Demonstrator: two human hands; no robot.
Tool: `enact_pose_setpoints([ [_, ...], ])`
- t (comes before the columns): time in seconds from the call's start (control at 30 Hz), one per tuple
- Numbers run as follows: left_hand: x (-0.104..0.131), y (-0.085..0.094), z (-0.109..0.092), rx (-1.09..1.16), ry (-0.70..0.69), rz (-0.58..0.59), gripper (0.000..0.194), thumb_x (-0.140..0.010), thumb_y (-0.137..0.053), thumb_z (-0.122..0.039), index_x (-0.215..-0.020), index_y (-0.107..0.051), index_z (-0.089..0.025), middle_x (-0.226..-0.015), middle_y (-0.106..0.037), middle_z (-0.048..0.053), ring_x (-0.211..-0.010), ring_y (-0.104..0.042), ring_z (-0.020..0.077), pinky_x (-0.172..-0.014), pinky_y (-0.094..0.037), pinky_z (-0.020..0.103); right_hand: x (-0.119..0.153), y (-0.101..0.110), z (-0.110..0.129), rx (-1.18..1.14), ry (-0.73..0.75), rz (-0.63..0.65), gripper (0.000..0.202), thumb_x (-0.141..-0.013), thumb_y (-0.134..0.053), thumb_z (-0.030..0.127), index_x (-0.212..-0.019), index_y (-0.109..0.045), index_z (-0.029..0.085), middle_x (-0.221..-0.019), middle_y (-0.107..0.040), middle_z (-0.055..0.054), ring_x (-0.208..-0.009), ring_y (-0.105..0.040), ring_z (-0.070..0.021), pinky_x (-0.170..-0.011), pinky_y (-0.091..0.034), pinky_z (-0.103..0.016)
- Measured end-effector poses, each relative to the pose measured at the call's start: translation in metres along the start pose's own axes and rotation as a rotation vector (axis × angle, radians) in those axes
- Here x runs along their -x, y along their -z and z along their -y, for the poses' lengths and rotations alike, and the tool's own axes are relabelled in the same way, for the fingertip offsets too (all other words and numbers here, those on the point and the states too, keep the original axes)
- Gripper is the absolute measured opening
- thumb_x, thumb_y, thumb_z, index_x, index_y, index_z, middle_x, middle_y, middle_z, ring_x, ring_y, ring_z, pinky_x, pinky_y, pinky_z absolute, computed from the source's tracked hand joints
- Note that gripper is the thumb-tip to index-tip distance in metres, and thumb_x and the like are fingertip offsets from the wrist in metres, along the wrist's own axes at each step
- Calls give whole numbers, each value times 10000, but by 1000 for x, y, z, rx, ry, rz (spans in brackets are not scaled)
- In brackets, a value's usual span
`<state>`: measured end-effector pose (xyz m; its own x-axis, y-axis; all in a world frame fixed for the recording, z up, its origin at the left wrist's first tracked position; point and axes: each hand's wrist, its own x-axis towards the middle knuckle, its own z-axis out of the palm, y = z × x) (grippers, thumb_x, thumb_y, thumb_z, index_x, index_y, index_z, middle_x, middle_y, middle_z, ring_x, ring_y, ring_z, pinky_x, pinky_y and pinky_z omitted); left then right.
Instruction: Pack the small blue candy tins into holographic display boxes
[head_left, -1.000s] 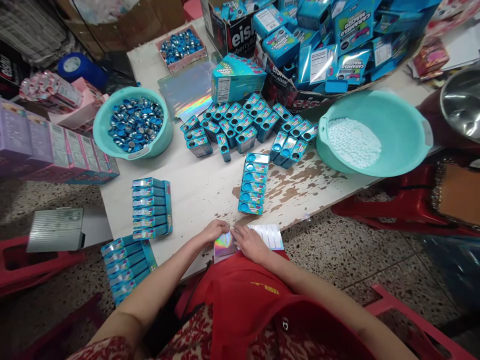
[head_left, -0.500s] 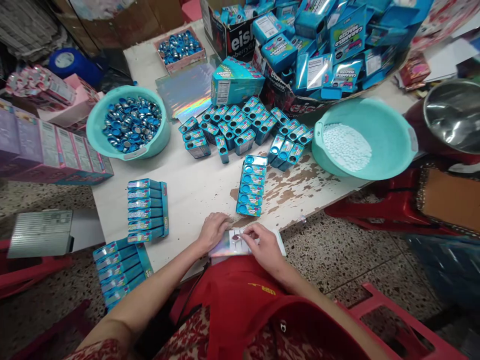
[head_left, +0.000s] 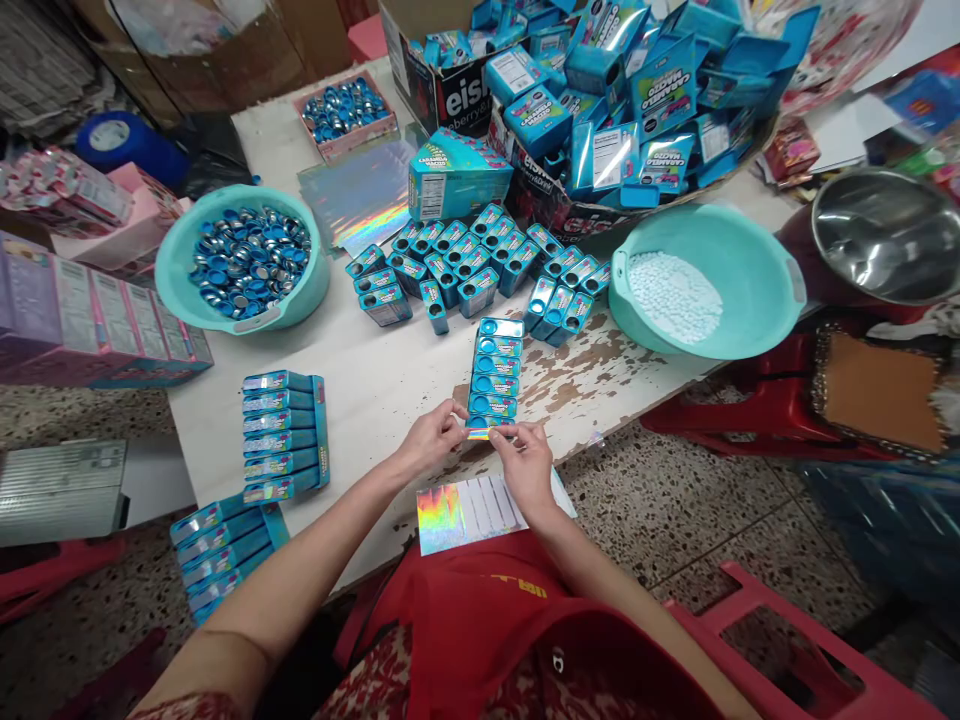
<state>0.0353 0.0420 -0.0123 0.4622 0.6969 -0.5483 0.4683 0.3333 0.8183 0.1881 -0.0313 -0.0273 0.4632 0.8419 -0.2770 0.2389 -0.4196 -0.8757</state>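
Observation:
A row of blue candy tins (head_left: 496, 365) with round lids stands on the table in front of me. At its near end a shiny rainbow sticker strip (head_left: 478, 434) lies across the closest tin. My right hand (head_left: 529, 465) pinches the strip's right end between thumb and finger. My left hand (head_left: 436, 437) is closed at its left end, fingertips against the tin's near corner. Below my hands, a holographic sticker sheet (head_left: 472, 508) with pale strip-shaped gaps lies at the table edge by my red apron.
Several open blue tins (head_left: 457, 255) stand behind the row. A basin of blue-silver caps (head_left: 319, 285) is left, a basin of white candies (head_left: 765, 325) right. Packed tin trays (head_left: 281, 437) sit at left. A carton (head_left: 442, 100) of blue packs stands at the back.
My hands have moved forward from the sticker sheet to the near end of the tin row. A shiny strip peeled from the sheet is now between them, and the sheet lies uncovered.

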Motion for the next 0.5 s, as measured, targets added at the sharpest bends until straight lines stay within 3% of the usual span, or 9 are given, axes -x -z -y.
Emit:
enact_pose_setpoints([
  [0.17, -12, 3, 6, -253, -91, -53, 158, -819, -398, -273, -954, -447, -207, -606, -483, -57, -584, -461, 121, -614, -354, 249, -8, -14, -9, 30, 45, -107, 189, -728, -628, 369, -739, -682, 189, -891, -463, -43, -926, -482, -207, -896, -391, -371],
  [0.3, -22, -2, 13, -339, -90, -77, 139, -823, -376, -246, -942, -442, -218, -697, -516, -32, -642, -476, 139, -643, -353, 258, -11, -19, -14, 15, 41, -117, 178, -726, -618, 357, -733, -649, 182, -916, -448, -53, -914, -488, -200, -805, -443, -334],
  [0.4, -28, -4, 21, -228, -37, -92, 197, -828, -385, -249, -1013, -438, -208, -690, -542, -28, -627, -496, 141, -641, -374, 254, -11, -18, -14, 33, -28, -175, 221, -660, -664, 373, -715, -561, 185, -885, -458, -46, -820, -495, -182, -726, -459, -310],
  [0.5, -27, -6, 27, -317, 92, -163, 304, -814, -443, -247, -1113, -452, -193, -760, -610, 11, -717, -565, 176, -704, -400, 281, -11, -16, -11, 21, -92, -184, 310, -637, -664, 391, -798, -491, 191, -881, -489, -44, -742, -497, -164, -676, -458, -296],
])
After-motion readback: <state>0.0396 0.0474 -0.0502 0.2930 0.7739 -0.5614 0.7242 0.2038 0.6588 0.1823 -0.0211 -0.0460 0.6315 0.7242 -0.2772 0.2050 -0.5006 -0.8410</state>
